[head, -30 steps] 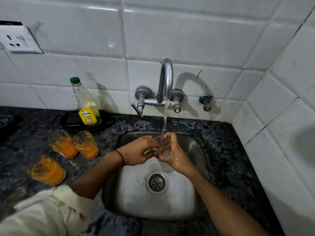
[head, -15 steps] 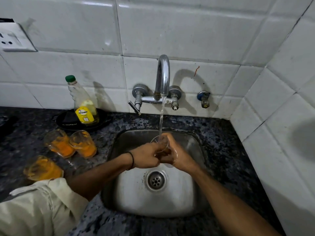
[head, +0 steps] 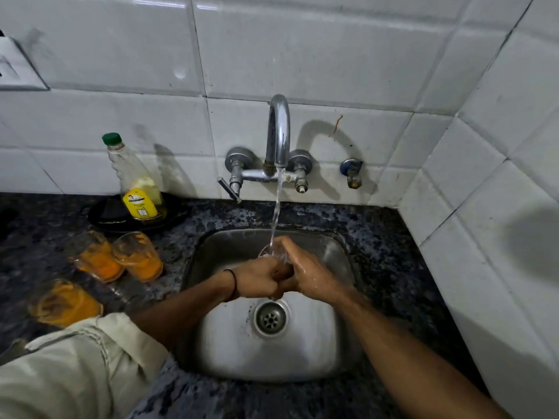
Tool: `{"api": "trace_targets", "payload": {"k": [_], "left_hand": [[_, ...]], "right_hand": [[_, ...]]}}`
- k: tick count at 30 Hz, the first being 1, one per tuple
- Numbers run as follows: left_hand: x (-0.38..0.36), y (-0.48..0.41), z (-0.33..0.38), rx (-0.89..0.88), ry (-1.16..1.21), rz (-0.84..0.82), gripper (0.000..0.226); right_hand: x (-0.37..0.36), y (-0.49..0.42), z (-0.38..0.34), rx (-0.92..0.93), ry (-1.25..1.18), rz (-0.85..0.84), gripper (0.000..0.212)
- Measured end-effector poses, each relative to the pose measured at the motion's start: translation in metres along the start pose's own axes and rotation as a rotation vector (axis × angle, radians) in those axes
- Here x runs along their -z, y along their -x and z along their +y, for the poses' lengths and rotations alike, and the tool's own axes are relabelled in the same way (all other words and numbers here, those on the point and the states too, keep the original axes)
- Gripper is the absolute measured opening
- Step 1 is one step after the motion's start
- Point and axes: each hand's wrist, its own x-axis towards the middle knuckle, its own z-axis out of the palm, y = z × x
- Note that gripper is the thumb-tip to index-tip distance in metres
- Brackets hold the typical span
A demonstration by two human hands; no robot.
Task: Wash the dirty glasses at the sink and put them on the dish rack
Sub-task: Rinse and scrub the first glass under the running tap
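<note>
Over the steel sink [head: 338, 352] my left hand [head: 260, 281] and my right hand [head: 311, 278] both grip one clear glass [head: 270, 252]. Only its rim shows above my fingers, right under the stream from the running tap [head: 279, 131]. Three glasses smeared with orange residue stand on the dark counter to the left: one [head: 96, 261], a second touching it [head: 140, 257], and a third [head: 62, 303] nearer to me. No dish rack is in view.
A dish soap bottle [head: 137, 182] with a green cap stands on a black plate [head: 106, 219] against the tiled wall. A small valve [head: 352, 173] sticks out of the wall right of the tap. White tiles close off the right side.
Both hands have shifted slightly lower and closer together around the glass, with the left hand's fingers curling tighter. Water keeps running into it.
</note>
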Motion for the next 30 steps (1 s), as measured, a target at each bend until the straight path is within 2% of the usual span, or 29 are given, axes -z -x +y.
{"api": "trace_targets", "payload": {"k": [2,5,6,7,8,9,11,14,17,19,23,24,27,30], "left_hand": [[0.000,0.004,-0.007,-0.071,-0.195,-0.042,0.024],[0.006,0.009,-0.025,-0.164,-0.867,-0.076,0.046],[0.006,0.008,-0.030,-0.224,-1.003,-0.066,0.050],[0.004,0.008,-0.031,-0.267,-1.042,-0.049,0.054],[0.001,0.005,-0.033,-0.268,-0.998,-0.037,0.056],[-0.002,0.004,-0.030,-0.211,-0.853,-0.052,0.054],[-0.009,0.005,-0.022,-0.046,-0.392,-0.086,0.043],[-0.009,0.007,-0.017,0.074,0.275,0.060,0.041],[-0.007,0.008,-0.020,0.192,0.740,0.308,0.052],[-0.011,0.006,-0.021,0.262,0.884,0.470,0.041],[-0.025,0.004,-0.014,0.441,0.943,0.670,0.013],[-0.028,0.004,-0.010,0.473,0.942,0.701,0.011],[-0.028,0.006,-0.006,0.553,1.058,0.745,0.024],[-0.021,0.018,-0.016,0.539,1.083,0.640,0.025]], "right_hand": [[0.004,0.000,0.000,0.034,0.059,-0.040,0.071],[0.006,0.000,-0.007,0.068,0.201,-0.192,0.066],[0.004,-0.002,-0.009,0.078,0.245,-0.224,0.064],[0.004,-0.004,-0.010,0.089,0.285,-0.242,0.062],[0.004,-0.007,-0.010,0.101,0.322,-0.255,0.062],[0.005,-0.010,-0.010,0.106,0.346,-0.265,0.062],[0.007,-0.015,-0.008,0.067,0.344,-0.293,0.066],[-0.001,-0.020,0.004,-0.128,0.021,-0.264,0.061],[-0.018,-0.023,0.016,-0.248,-0.274,-0.119,0.046],[-0.035,-0.025,0.016,-0.412,-0.452,-0.025,0.033],[-0.059,-0.037,0.007,-0.913,-0.972,0.065,0.046],[-0.060,-0.039,0.001,-0.989,-1.053,0.082,0.045],[-0.064,-0.047,-0.011,-1.000,-1.126,0.165,0.038],[-0.067,-0.056,-0.018,-0.887,-0.979,0.284,0.044]]}}
